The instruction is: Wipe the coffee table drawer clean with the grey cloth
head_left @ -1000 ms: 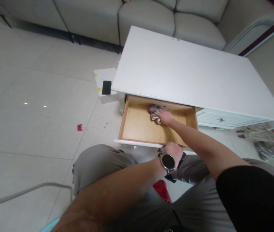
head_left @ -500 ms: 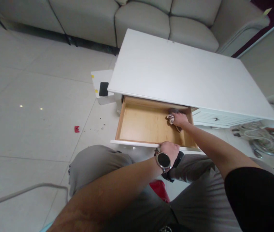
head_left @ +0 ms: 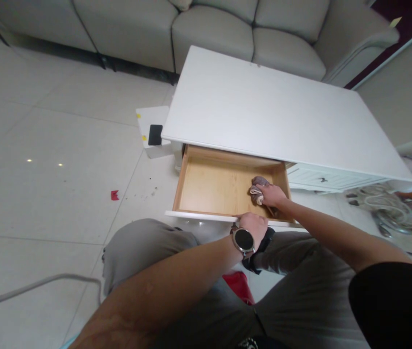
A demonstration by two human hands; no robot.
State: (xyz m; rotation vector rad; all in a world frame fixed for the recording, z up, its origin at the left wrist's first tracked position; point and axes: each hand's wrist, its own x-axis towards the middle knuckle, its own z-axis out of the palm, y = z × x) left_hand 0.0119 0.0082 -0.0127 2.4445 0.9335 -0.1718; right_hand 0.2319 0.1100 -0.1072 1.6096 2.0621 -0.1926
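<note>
A wooden drawer [head_left: 213, 182] with a white front is pulled out of the white coffee table [head_left: 264, 106]. My left hand [head_left: 254, 227], with a watch on its wrist, is closed over the top edge of the drawer front. Inside the drawer, at its right end, my right hand [head_left: 273, 195] grips a bunched, brownish-grey cleaning cloth [head_left: 257, 189] with pale folded edges. The cloth is against the drawer's bottom, as far as I can see. My right fingertips are partly hidden by the cloth.
A grey sofa [head_left: 213, 31] runs behind the table. Left of the table, a dark phone-like device [head_left: 155, 134] lies on a white box [head_left: 151, 116]. A red scrap [head_left: 114, 195] and a grey hose [head_left: 46, 283] lie on the tiles. Coiled cables [head_left: 390, 208] are at the right.
My right hand has drawn the cloth from near the drawer's back toward its front along the right end. My left hand stays on the drawer front.
</note>
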